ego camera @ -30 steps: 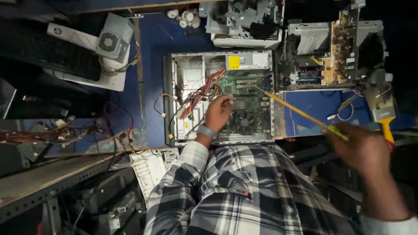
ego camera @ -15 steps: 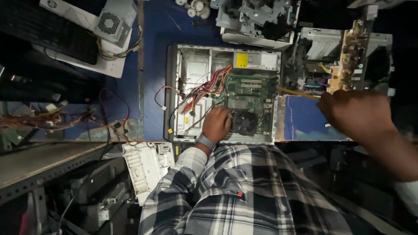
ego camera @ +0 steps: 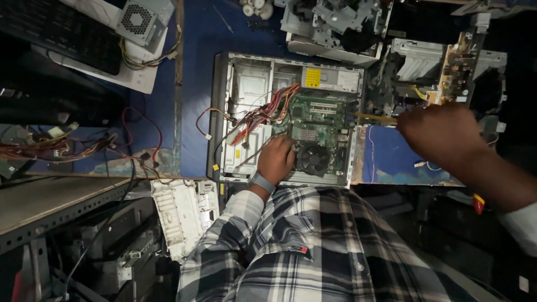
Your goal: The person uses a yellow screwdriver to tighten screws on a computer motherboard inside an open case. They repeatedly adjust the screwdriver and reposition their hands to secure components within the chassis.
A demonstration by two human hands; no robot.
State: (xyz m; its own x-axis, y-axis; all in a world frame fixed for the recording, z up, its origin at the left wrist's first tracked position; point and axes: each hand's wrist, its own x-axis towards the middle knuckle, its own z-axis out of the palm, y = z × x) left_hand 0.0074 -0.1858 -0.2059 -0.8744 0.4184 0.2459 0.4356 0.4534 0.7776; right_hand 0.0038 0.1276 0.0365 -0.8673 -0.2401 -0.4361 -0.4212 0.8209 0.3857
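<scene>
Head view, looking straight down. Blue worktop [ego camera: 196, 67] carries an open computer case [ego camera: 282, 117] lying on its side, cover off. Inside the case: green circuit board [ego camera: 319, 120] toward the right, round black fan [ego camera: 313, 158] at its near edge, a bundle of red and yellow wires [ego camera: 263, 114] crossing the middle, a silver box with a yellow label [ego camera: 330, 79] at the far right corner. Left bay of the case looks bare metal.

Left hand [ego camera: 277, 158] rests inside the case, fingers curled loosely down beside the fan, touching the board area; cannot tell whether it pinches anything. Right hand [ego camera: 442, 134] is raised close to the lens, blurred, closed around a yellow-handled tool; its thin yellow shaft [ego camera: 376, 117] points left, tip at the case's right edge.

Judgement: work on the board is in hand, with the left hand steadying. Next move calls for bringing the tool tip down onto a fastener or connector without snagging the wires.

Smaller items: a second stripped metal chassis [ego camera: 335, 25] beyond the case, a grey power unit [ego camera: 140, 19] at far left, a white plastic panel [ego camera: 182, 215] below the worktop edge.
</scene>
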